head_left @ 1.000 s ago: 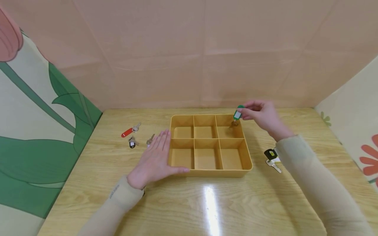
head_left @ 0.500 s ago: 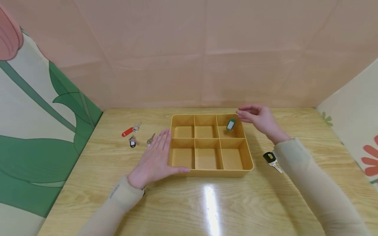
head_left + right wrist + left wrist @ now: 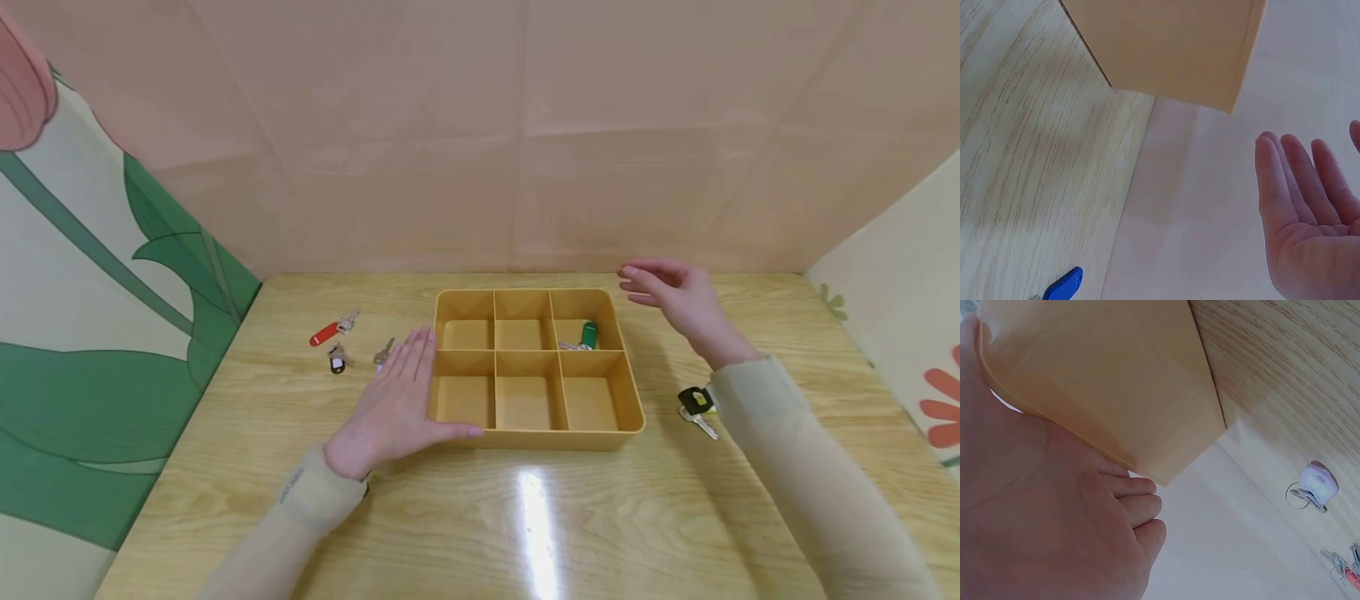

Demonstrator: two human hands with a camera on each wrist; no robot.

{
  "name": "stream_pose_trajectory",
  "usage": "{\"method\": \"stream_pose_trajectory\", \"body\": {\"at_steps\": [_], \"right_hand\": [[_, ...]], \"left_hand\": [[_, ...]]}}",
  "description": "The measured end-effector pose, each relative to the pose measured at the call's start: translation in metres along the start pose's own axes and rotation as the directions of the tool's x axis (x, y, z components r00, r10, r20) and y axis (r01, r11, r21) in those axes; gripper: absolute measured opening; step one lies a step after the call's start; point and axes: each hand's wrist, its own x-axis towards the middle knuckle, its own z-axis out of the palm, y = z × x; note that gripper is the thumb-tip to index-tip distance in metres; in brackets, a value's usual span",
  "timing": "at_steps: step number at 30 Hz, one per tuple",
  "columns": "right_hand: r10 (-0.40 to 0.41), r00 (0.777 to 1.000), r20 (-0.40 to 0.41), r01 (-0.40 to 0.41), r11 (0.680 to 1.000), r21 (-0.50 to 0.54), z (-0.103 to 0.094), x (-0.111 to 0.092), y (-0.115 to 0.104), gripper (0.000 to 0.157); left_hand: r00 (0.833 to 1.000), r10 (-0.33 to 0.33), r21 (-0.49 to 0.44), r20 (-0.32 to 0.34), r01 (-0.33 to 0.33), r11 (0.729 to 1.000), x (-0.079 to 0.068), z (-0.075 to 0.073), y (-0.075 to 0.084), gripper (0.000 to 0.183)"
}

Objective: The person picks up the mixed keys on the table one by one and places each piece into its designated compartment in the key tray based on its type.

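A yellow divided box (image 3: 555, 441) with several compartments stands on the table. In its back right compartment lies a key with a green tag (image 3: 589, 335). My left hand (image 3: 393, 408) rests flat along the box's left side, fingers straight, thumb over the front left corner; the left wrist view shows the palm against the wall of the box. Past the back right corner, my right hand (image 3: 678, 304) hovers in the air with loosely bent fingers and holds nothing. In the right wrist view that hand (image 3: 1310, 212) is apart from the box.
Left of the box lie a key with a red tag (image 3: 324, 334), a key with a black tag (image 3: 337, 360) and another key (image 3: 383, 353), partly hidden by my hand. A black-headed key (image 3: 694, 401) lies under my right sleeve. The right wrist view holds a blue tag (image 3: 1064, 285).
The right hand has let go of the green-tagged key, which dropped into the back right compartment. That hand has since drawn back to the right. The left hand stays in place.
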Motion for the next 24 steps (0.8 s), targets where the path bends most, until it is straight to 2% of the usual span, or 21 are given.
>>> {"method": "stream_pose_trajectory", "body": {"at_steps": [8, 14, 24], "right_hand": [[-0.011, 1.000, -0.016, 0.009, 0.995, -0.097, -0.003, -0.005, -0.002, 0.053], [-0.004, 1.000, -0.018, 0.002, 0.995, -0.104, -0.006, -0.009, -0.005, 0.052], [-0.043, 0.998, -0.037, 0.039, 0.995, -0.091, -0.012, -0.015, -0.003, 0.046]], "left_hand": [[1.000, -0.010, 0.014, 0.012, 0.010, 1.000, 0.000, 0.000, 0.000, 0.138], [1.000, -0.012, 0.011, 0.011, 0.012, 1.000, -0.001, 0.000, 0.000, 0.138], [1.000, -0.012, 0.008, 0.016, 0.012, 1.000, -0.001, 0.000, 0.001, 0.138]]}}
